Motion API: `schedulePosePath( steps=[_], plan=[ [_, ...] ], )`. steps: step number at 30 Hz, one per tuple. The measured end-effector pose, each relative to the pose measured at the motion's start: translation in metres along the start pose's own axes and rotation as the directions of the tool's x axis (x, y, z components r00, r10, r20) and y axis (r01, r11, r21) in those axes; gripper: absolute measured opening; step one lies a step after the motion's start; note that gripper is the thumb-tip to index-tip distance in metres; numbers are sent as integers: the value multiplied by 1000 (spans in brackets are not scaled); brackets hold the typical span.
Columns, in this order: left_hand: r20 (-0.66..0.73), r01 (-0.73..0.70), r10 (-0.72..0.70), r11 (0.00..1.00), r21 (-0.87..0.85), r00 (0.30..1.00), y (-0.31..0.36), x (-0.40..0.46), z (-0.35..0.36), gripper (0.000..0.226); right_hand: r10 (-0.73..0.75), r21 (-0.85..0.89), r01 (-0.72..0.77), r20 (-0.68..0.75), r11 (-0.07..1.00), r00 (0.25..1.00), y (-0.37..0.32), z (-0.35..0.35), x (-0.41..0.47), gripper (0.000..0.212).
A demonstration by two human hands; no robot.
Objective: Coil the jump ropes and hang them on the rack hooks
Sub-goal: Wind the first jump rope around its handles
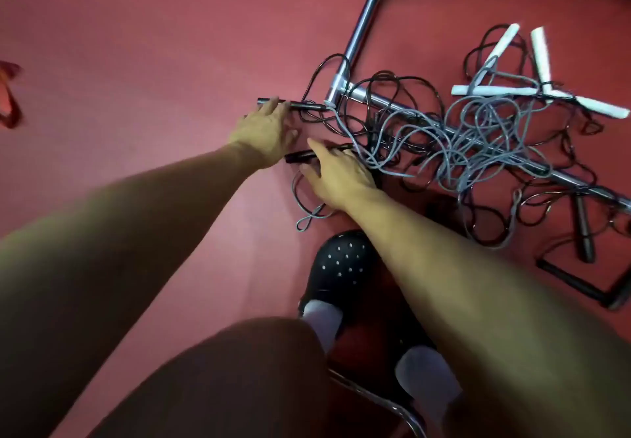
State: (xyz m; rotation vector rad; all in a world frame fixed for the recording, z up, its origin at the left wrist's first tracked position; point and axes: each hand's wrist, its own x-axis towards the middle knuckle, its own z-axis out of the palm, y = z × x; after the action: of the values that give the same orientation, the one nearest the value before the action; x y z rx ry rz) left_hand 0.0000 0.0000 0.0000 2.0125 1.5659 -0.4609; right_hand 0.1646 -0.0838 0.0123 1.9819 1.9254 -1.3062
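A tangle of jump ropes [454, 140], black and grey cords, lies on the red floor across the chrome base bars of the rack [362, 24]. My left hand [264, 130] reaches to a black handle [307, 105], with its fingers stretched over the handle's left end. My right hand [336, 173] lies over a second black handle [300, 156], fingers extended across it. Several white handles [495, 90] lie at the upper right of the pile. Another black handle [584, 229] lies at the right.
My foot in a black perforated clog [341, 267] stands just below the pile, with my knee in the foreground. A black angled bar [577, 284] lies at the right. A red object [10, 96] shows at the left edge.
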Motion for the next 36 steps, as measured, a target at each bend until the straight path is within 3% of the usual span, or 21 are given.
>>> schedulePosePath(
  steps=[5,13,17,21,25,28,32,34,36],
  plan=[
    [-89,-73,73,997,1,993,2,41,5,52,122,182,-140,108,973,987,9,19,38,60],
    [-3,35,-35,999,26,999,0,47,33,39,181,286,-198,84,938,980,26,46,46,36],
    [41,96,-92,987,-127,995,-1,36,48,38,271,379,-243,-20,893,962,23,51,36,28],
    [107,126,-94,926,-355,990,3,18,43,28,311,513,-189,-162,837,936,18,45,18,26],
    [253,233,-68,666,-709,965,25,-11,7,14,333,606,-167,-171,777,927,10,30,-2,19],
    [290,232,1,598,-767,957,47,-37,-40,12,353,725,-117,-183,678,917,3,11,-29,20],
    [289,202,81,538,-818,954,81,-74,-109,14,417,913,-102,-79,394,905,-16,-42,-76,32],
    [270,167,117,539,-826,956,103,-97,-145,14,426,952,-77,-59,296,903,-26,-75,-102,27],
    [225,123,141,515,-848,964,128,-126,-176,16,343,969,-39,-49,243,938,-38,-112,-131,58]
  ],
)
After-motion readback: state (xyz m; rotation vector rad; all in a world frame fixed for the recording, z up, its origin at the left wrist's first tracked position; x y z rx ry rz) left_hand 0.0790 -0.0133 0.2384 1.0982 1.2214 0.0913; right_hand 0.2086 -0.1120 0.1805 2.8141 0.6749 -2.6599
